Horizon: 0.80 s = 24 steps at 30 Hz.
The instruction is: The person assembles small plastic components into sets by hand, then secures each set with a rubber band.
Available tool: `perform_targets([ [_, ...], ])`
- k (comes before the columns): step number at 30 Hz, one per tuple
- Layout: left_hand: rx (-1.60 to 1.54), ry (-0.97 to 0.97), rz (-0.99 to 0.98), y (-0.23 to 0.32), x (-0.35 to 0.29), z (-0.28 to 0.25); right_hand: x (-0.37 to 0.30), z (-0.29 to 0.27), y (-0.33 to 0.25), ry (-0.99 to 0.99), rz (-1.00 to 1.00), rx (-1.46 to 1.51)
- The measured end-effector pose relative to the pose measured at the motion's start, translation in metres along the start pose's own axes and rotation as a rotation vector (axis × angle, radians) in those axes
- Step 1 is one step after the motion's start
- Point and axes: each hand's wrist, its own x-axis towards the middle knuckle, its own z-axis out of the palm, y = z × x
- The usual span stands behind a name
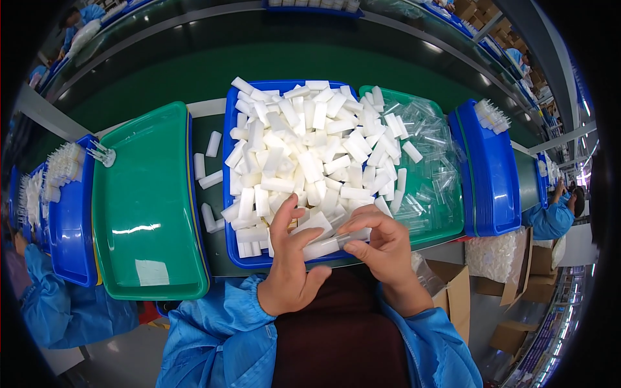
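Note:
My right hand (383,249) pinches a short clear plastic tube (351,238) between thumb and fingers. A white foam-like piece (321,249) reaches leftward from the tube; how far it sits inside is hard to tell. Just left of that piece, my left hand (291,271) has its fingers and thumb apart and grips nothing that I can see. Both hands are over the near edge of a blue tray (228,194), heaped with white foam-like pieces (310,167). Right of it, clear plastic tubes (435,139) lie in a green tray (456,216), with a few white pieces among them.
Several loose white pieces (213,143) lie left of the heap. Beyond them stands a green tray (145,207) with a small white part (103,154) at its corner. Stacked blue trays (495,181) stand at right, above cardboard boxes (458,288). Co-workers in blue sleeves (550,218) sit on both sides.

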Motion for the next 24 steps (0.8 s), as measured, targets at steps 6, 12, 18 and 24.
perform_targets([
  [6, -0.16, 0.148, 0.149, -0.011, -0.007, 0.014, -0.003, 0.012, 0.002, -0.072, -0.046, -0.075],
  [12, -0.141, 0.146, 0.255, -0.014, -0.006, 0.013, -0.006, 0.016, -0.001, -0.054, -0.166, -0.212],
  [18, -0.386, 0.081, 0.107, -0.002, -0.002, 0.002, -0.007, 0.007, -0.009, -0.088, -0.329, -0.282],
  [24, -0.254, -0.143, -0.022, 0.006, 0.011, -0.009, -0.007, -0.002, -0.01, -0.094, -0.443, -0.496],
])
